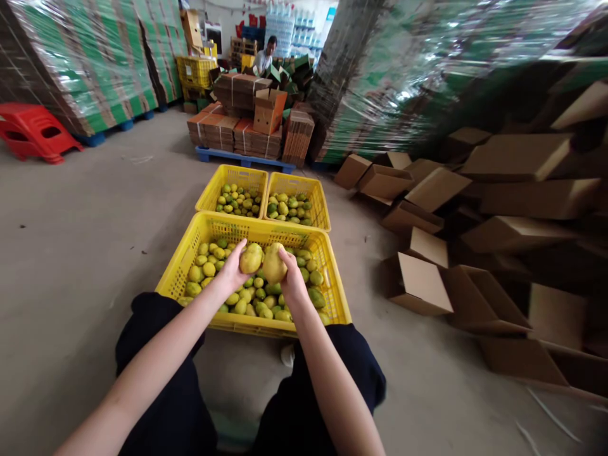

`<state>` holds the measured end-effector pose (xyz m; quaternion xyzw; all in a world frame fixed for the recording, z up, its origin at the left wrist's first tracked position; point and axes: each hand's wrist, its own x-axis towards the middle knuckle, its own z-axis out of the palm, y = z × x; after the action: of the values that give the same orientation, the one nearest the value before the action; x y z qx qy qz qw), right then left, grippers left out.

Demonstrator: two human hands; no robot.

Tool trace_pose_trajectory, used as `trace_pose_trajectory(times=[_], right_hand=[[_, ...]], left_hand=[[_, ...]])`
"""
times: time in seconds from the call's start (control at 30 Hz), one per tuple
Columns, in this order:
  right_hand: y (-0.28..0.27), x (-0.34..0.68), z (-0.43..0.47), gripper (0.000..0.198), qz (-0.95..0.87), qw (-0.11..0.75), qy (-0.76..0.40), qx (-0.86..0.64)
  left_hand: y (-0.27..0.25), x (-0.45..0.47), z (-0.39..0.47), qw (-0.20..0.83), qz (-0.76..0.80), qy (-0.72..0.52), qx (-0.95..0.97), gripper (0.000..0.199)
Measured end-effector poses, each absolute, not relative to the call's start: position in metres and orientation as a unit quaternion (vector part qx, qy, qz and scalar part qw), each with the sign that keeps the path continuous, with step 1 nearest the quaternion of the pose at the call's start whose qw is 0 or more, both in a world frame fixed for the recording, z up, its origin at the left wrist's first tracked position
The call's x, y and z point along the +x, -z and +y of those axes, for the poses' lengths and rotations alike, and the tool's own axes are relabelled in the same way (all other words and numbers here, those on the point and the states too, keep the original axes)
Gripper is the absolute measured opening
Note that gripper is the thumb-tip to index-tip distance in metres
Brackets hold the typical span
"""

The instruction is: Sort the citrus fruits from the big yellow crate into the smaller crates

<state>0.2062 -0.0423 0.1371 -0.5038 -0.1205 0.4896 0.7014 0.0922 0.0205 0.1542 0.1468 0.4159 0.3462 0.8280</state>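
Note:
My left hand [232, 267] is closed round a yellow-green lemon [251, 258]. Beside it, my right hand [293, 273] grips a larger, paler lemon [274, 263], with its thumb on the near side. Both lemons are held up close together above a big yellow plastic crate [178, 253]. Many yellow and green lemons [241, 306] lie loose inside that crate. Two smaller yellow crates, a left one [204, 196] and a right one [324, 209], stand just behind it and hold more lemons.
Open cardboard boxes [422, 285] are heaped on the right. Flattened cartons [256, 142] sit on a blue pallet [244, 158] ahead. A red stool [40, 130] stands at the left by film-wrapped stacks [109, 57]. Another person [264, 60] is at the back.

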Motion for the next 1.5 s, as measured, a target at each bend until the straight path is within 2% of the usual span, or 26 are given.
trace_pose_trajectory(times=[0.07,0.13,0.27,0.47,0.63,0.73,0.8,0.93,1.07,1.2,1.33,1.5], right_hand=[[-0.134,0.206,-0.039,0.027,-0.098,0.708,-0.516,-0.473],[-0.135,0.205,-0.036,0.022,-0.070,0.709,-0.543,-0.444],[-0.147,0.204,-0.036,0.016,-0.033,0.679,-0.591,-0.434],[-0.162,0.205,-0.041,0.033,-0.023,0.623,-0.664,-0.413],[-0.168,0.208,-0.041,0.035,0.036,0.655,-0.623,-0.427],[-0.174,0.212,-0.044,0.038,0.036,0.670,-0.614,-0.415],[-0.177,0.214,-0.048,0.032,0.023,0.676,-0.614,-0.406],[-0.176,0.217,-0.050,0.019,0.006,0.666,-0.619,-0.416],[-0.172,0.217,-0.048,0.023,0.036,0.664,-0.623,-0.413],[-0.167,0.219,-0.045,0.031,0.045,0.674,-0.621,-0.399],[-0.159,0.221,-0.040,0.033,0.011,0.681,-0.606,-0.411],[-0.158,0.219,-0.035,0.037,0.023,0.671,-0.622,-0.403]], left_hand=[[-0.156,0.088,0.023,0.832,0.405,-0.353,0.137,0.010],[-0.157,0.084,0.024,0.839,0.392,-0.354,0.131,0.009],[-0.160,0.076,0.024,0.867,0.327,-0.363,0.096,0.028],[-0.164,0.080,0.024,0.882,0.256,-0.382,0.101,0.039],[-0.165,0.081,0.024,0.880,0.261,-0.390,0.069,0.035],[-0.169,0.076,0.023,0.883,0.240,-0.399,0.048,0.041],[-0.172,0.073,0.022,0.881,0.238,-0.408,0.031,0.039],[-0.173,0.072,0.022,0.868,0.266,-0.419,0.022,0.023],[-0.170,0.073,0.023,0.863,0.274,-0.419,0.062,0.034],[-0.167,0.077,0.023,0.879,0.298,-0.363,0.081,0.044],[-0.162,0.088,0.021,0.859,0.352,-0.362,0.083,0.033],[-0.166,0.096,0.017,0.868,0.303,-0.377,0.110,0.032]])
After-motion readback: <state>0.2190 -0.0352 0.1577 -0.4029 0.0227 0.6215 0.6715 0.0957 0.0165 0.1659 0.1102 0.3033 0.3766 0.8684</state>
